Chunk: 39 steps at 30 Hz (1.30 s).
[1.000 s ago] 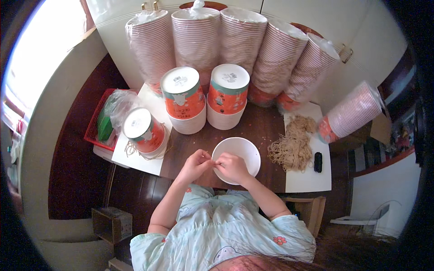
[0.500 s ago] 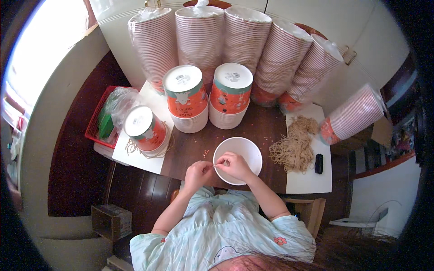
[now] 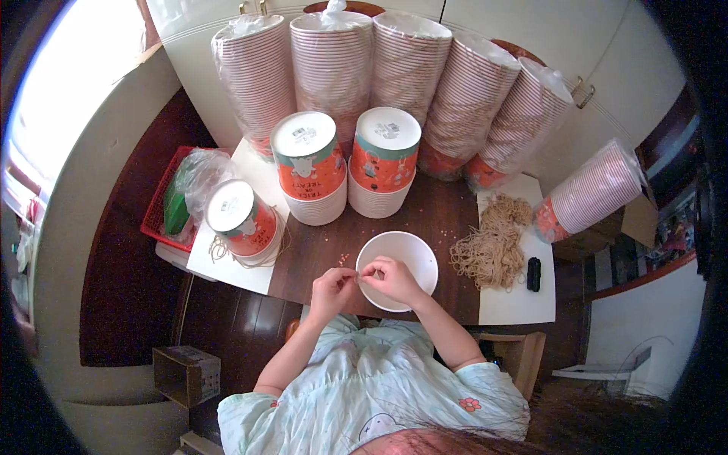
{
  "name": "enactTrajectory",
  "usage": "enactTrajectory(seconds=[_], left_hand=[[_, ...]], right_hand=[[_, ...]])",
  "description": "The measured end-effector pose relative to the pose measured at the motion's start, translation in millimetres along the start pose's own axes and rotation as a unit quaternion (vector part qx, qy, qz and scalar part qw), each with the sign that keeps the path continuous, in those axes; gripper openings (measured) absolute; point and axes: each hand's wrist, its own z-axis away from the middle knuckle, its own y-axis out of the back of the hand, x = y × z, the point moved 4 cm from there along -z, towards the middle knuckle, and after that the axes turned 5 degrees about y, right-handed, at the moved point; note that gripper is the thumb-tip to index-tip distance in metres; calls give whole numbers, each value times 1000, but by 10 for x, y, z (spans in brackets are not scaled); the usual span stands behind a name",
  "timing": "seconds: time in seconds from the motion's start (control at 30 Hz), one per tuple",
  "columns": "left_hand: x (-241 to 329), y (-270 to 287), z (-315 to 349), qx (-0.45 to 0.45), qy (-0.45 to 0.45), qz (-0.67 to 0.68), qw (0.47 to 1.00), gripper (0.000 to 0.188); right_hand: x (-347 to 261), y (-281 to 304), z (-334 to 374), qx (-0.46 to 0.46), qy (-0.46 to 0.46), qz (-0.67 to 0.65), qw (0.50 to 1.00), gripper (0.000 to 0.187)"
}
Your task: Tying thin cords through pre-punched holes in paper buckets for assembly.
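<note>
As hands (image 3: 393, 279) meet, the bucket (image 3: 416, 264) underlies the right.

Well left of the left hand (image 3: 332, 294): red basket (image 3: 152, 218) containing green object (image 3: 176, 218), with clear plastic bag (image 3: 206, 176) bunched at upper edge. Farther left: bright window (image 3: 80, 83). Below and left of same hand: open cardboard box (image 3: 203, 379). Well beyond the right hand (image 3: 391, 279): cream cabinet (image 3: 546, 34) with brass handles (image 3: 583, 92).

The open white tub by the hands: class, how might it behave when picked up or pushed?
The white tub is probably light for its size, since it looks hollow and thin-rimmed. Its wall may flex if squeezed, looking like thin card. Knocked over, it could roll, because its rim is round.
</note>
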Motion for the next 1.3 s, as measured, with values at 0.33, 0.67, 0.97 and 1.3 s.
enactTrajectory(seconds=[0.33, 0.67, 0.97, 1.3], left_hand=[[109, -19, -5, -16, 10, -23, 1000, 14], [-2, -38, -28, -31, 10, -10, 999, 8], [98, 4, -1, -194, 361, 285, 866, 10], [22, -32, 31, -205, 370, 404, 811, 9]], right_hand=[[11, -2, 1, 1, -13, -4, 1000, 12], [-7, 10, 17, 9, -13, 14, 1000, 12], [-108, 88, 19, -3, -35, -20, 999, 18], [-373, 99, 37, 41, 142, 43, 988, 21]])
